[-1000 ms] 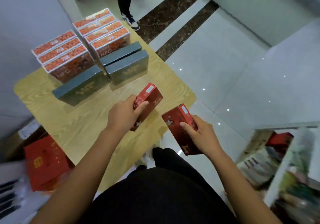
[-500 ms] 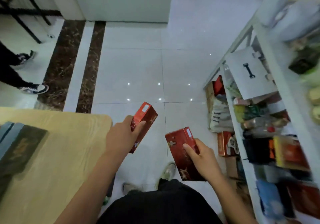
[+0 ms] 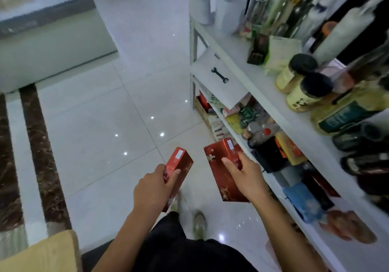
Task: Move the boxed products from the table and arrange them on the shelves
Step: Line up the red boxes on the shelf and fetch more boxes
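Note:
My left hand grips a narrow red box with a white label on its top end, held upright over the tiled floor. My right hand grips a second, wider red box with gold figures on its face, close to the front edge of the white shelf unit on my right. The shelves are crowded with jars, bottles and boxes. Only a corner of the wooden table shows at the bottom left.
Two jars with black lids stand on the upper shelf beside tall bottles. A white drawer front with a black handle juts from the shelf end. A pale counter stands at the far left. Glossy floor tiles lie between.
The view has swung right, away from the table and towards the shelves. Both hands still hold their red boxes, which are now close to the shelf unit.

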